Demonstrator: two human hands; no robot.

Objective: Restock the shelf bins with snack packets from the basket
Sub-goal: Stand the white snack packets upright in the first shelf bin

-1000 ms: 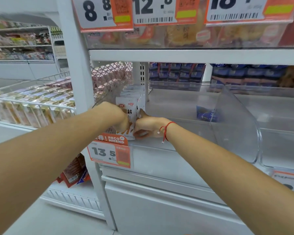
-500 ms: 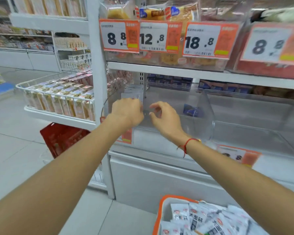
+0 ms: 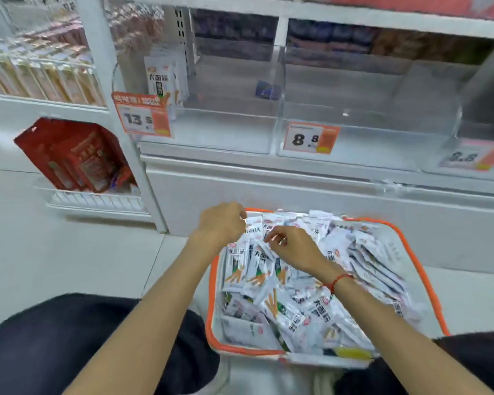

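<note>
Right, my left hand (image 3: 221, 223) and right hand (image 3: 290, 246) are both over the far end of the orange-rimmed basket (image 3: 419, 269), fingers curled among the white snack packets (image 3: 294, 306); whether either one actually pinches a packet I cannot tell. Basket sits on the pale tiled floor (image 3: 69, 252). Above, a few packets stand in the leftmost clear bin (image 3: 226, 129) of the white shelf (image 3: 268, 178).
</note>
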